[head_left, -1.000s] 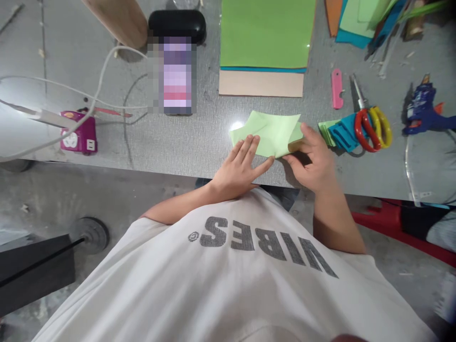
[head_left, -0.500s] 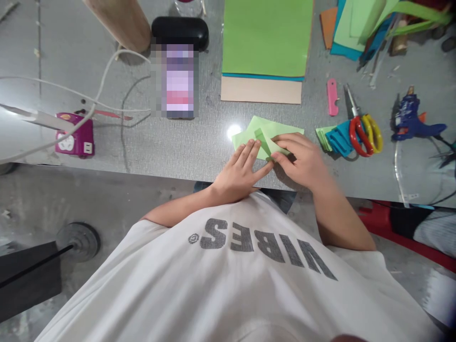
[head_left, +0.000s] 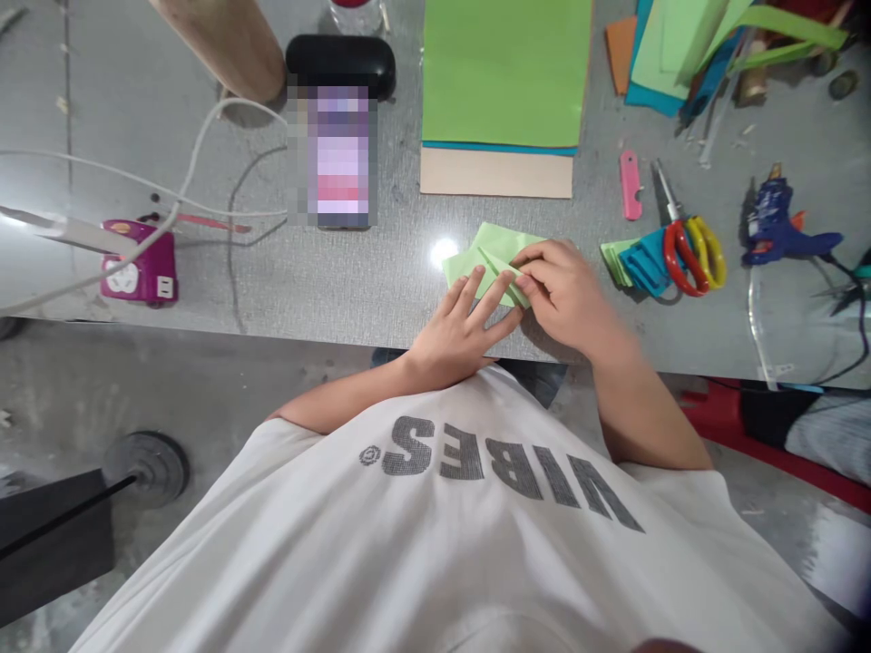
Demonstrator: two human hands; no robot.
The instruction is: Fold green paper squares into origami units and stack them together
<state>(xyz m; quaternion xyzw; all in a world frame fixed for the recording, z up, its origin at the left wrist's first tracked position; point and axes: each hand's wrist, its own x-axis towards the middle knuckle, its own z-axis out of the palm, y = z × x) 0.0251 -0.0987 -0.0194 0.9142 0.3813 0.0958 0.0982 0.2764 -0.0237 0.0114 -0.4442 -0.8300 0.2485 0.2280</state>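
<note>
A light green paper (head_left: 500, 243), partly folded, lies on the grey table near its front edge. My left hand (head_left: 459, 326) rests on the paper's lower left part with its fingers spread. At the paper's right side, my right hand (head_left: 562, 295) pinches the raised flap between thumb and fingers. The flap slants over the sheet and meets the fingertips of my left hand. Part of the paper's right end is hidden under my right hand.
Right of my hands lie folded green and blue papers (head_left: 645, 261), scissors (head_left: 684, 258), a pink cutter (head_left: 631, 186) and a blue glue gun (head_left: 782, 222). Green sheets (head_left: 504, 73) lie ahead. Leftward are a phone (head_left: 342, 163), a purple socket block (head_left: 146, 272) and cables.
My right hand has folded the flap further down and to the left. The fingers of my left hand have spread, one now reaching over the flap.
</note>
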